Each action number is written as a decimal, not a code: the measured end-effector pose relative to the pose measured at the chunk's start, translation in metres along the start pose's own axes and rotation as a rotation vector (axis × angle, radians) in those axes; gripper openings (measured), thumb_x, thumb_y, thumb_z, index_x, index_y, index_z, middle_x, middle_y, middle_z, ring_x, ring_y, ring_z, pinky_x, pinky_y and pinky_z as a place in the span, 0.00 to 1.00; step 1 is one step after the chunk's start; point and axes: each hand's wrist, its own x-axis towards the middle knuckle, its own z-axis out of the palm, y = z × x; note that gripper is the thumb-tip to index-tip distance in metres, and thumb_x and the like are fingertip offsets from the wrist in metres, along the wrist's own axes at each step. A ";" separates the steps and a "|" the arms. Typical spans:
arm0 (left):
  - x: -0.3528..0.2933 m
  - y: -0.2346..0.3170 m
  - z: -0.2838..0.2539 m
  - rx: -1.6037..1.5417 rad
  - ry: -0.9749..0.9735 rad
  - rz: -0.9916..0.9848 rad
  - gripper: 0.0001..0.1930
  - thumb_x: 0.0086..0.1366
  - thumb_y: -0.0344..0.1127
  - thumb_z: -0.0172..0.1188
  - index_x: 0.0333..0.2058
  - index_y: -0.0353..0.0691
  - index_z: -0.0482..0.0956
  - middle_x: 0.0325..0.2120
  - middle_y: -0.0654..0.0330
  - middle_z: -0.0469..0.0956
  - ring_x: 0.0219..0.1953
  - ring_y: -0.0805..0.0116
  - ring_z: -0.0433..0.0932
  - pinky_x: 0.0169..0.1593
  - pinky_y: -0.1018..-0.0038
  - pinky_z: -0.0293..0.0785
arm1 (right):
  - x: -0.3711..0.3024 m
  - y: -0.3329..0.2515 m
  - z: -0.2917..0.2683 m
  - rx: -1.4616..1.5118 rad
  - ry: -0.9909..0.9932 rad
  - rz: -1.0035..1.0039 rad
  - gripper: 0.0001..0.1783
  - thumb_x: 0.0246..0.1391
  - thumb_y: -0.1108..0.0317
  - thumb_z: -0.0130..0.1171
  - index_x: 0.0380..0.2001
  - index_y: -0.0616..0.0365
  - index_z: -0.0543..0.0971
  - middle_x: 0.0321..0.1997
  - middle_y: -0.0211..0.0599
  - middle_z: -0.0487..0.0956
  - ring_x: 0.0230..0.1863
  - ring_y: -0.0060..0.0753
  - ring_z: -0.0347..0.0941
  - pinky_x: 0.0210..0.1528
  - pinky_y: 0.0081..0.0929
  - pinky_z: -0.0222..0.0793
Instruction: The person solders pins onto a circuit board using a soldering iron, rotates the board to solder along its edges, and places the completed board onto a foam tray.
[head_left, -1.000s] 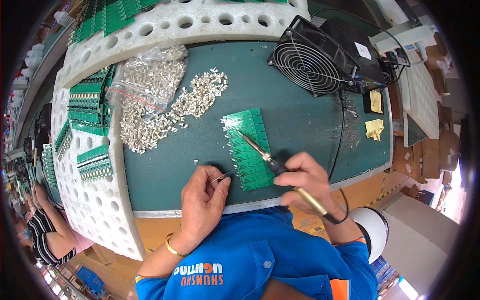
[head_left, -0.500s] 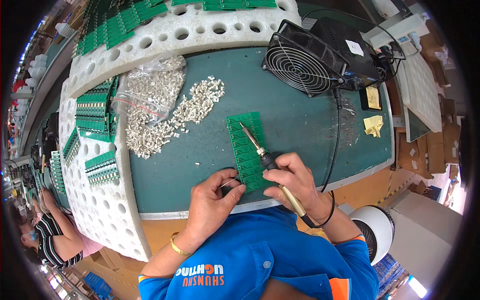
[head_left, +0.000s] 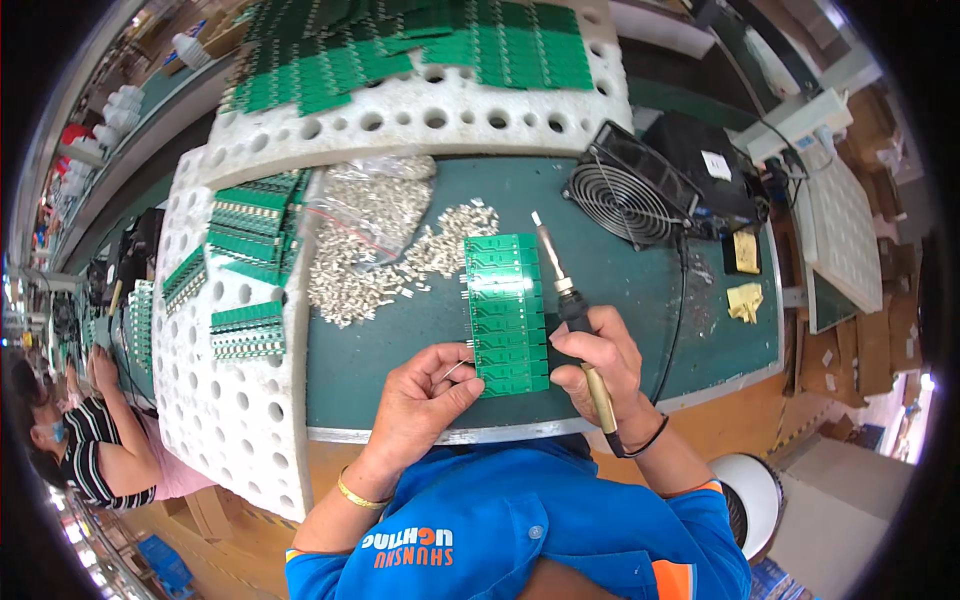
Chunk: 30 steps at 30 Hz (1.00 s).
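A green circuit board panel point(head_left: 507, 320), with pins along its left edge, is held by its lower left corner in my left hand point(head_left: 428, 393). A thin wire point(head_left: 455, 368), which looks like solder, also shows at those fingers. My right hand point(head_left: 608, 365) grips a soldering iron point(head_left: 570, 300) by its dark and gold handle. Its tip points up and away, to the right of the board and apart from it. White connectors point(head_left: 350, 285) lie heaped beyond the board to the left, some inside a clear plastic bag point(head_left: 385, 200).
White foam trays point(head_left: 235, 400) at left and back carry finished-looking green boards point(head_left: 250, 325). A black fan point(head_left: 625, 190) stands at the back right, near a yellow sponge point(head_left: 745, 252) and a yellow cloth point(head_left: 744, 302). The iron's cord trails by my right wrist. Another person point(head_left: 110, 440) sits far left.
The soldering iron has moved off the board's surface to its right. The board now stands more upright, catching light. The whole view has shifted, showing more of the far trays.
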 end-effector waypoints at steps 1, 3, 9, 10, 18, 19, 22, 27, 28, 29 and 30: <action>-0.001 0.005 -0.003 -0.037 -0.006 0.026 0.14 0.61 0.24 0.61 0.47 0.35 0.74 0.33 0.66 0.78 0.33 0.84 0.73 0.38 0.86 0.70 | 0.007 -0.002 0.002 -0.013 -0.029 -0.007 0.19 0.51 0.60 0.66 0.42 0.55 0.72 0.34 0.41 0.72 0.24 0.32 0.70 0.23 0.26 0.68; -0.002 0.011 -0.010 -0.078 -0.006 0.070 0.15 0.61 0.24 0.61 0.47 0.35 0.74 0.33 0.65 0.78 0.34 0.84 0.73 0.38 0.86 0.70 | 0.022 -0.008 0.013 -0.011 -0.010 -0.006 0.21 0.49 0.64 0.67 0.44 0.54 0.71 0.36 0.42 0.71 0.24 0.30 0.70 0.23 0.25 0.68; -0.007 0.029 -0.026 -0.114 -0.002 0.176 0.15 0.63 0.24 0.60 0.48 0.34 0.73 0.36 0.65 0.77 0.35 0.85 0.72 0.38 0.87 0.70 | 0.049 -0.017 0.044 0.040 0.119 0.046 0.27 0.43 0.77 0.68 0.46 0.55 0.68 0.41 0.45 0.69 0.23 0.24 0.67 0.23 0.22 0.68; -0.007 0.028 -0.028 -0.109 -0.006 0.172 0.15 0.62 0.24 0.60 0.48 0.35 0.73 0.36 0.65 0.77 0.35 0.85 0.71 0.37 0.87 0.69 | 0.051 -0.018 0.047 0.040 0.118 0.047 0.27 0.43 0.77 0.67 0.46 0.55 0.67 0.41 0.44 0.69 0.23 0.24 0.67 0.23 0.23 0.68; 0.000 0.022 -0.030 -0.098 -0.021 0.182 0.15 0.62 0.25 0.61 0.49 0.36 0.73 0.35 0.66 0.76 0.33 0.87 0.70 0.35 0.88 0.67 | 0.048 -0.017 0.054 0.032 0.085 0.039 0.28 0.44 0.83 0.62 0.48 0.55 0.64 0.43 0.42 0.67 0.29 0.21 0.63 0.29 0.17 0.63; 0.001 0.021 -0.029 -0.095 -0.023 0.174 0.16 0.62 0.25 0.61 0.49 0.36 0.73 0.35 0.67 0.76 0.33 0.87 0.69 0.34 0.89 0.66 | 0.045 -0.015 0.054 0.050 0.087 0.064 0.28 0.45 0.84 0.62 0.48 0.55 0.63 0.43 0.42 0.67 0.29 0.20 0.63 0.28 0.17 0.63; 0.005 0.021 -0.026 -0.077 -0.016 0.170 0.16 0.62 0.26 0.61 0.49 0.35 0.74 0.34 0.68 0.76 0.31 0.88 0.68 0.32 0.90 0.64 | 0.038 -0.012 0.053 0.093 0.092 0.106 0.27 0.47 0.83 0.61 0.48 0.55 0.63 0.43 0.41 0.66 0.30 0.19 0.62 0.28 0.15 0.62; 0.006 0.018 -0.023 -0.020 0.029 0.170 0.16 0.62 0.27 0.62 0.49 0.35 0.74 0.32 0.69 0.76 0.26 0.90 0.63 0.29 0.90 0.61 | 0.039 -0.010 0.047 0.100 0.099 0.108 0.25 0.50 0.82 0.61 0.47 0.56 0.62 0.44 0.41 0.65 0.31 0.17 0.62 0.27 0.13 0.60; 0.007 0.018 -0.023 0.007 0.057 0.181 0.16 0.62 0.27 0.62 0.49 0.35 0.74 0.31 0.70 0.76 0.25 0.90 0.61 0.28 0.90 0.60 | 0.039 -0.009 0.046 0.095 0.110 0.108 0.24 0.50 0.82 0.61 0.47 0.56 0.62 0.44 0.40 0.65 0.30 0.17 0.62 0.27 0.13 0.61; 0.008 0.018 -0.023 0.035 0.086 0.192 0.16 0.62 0.27 0.62 0.49 0.35 0.75 0.30 0.71 0.75 0.23 0.90 0.59 0.27 0.90 0.58 | 0.039 -0.008 0.045 0.090 0.121 0.109 0.24 0.51 0.82 0.61 0.47 0.56 0.62 0.44 0.40 0.65 0.29 0.17 0.61 0.27 0.13 0.61; 0.007 0.017 -0.024 0.034 0.082 0.195 0.16 0.62 0.27 0.62 0.49 0.35 0.75 0.30 0.71 0.75 0.23 0.90 0.59 0.27 0.90 0.58 | 0.038 -0.007 0.044 0.086 0.122 0.106 0.24 0.51 0.82 0.61 0.47 0.56 0.62 0.44 0.40 0.65 0.29 0.17 0.61 0.27 0.13 0.61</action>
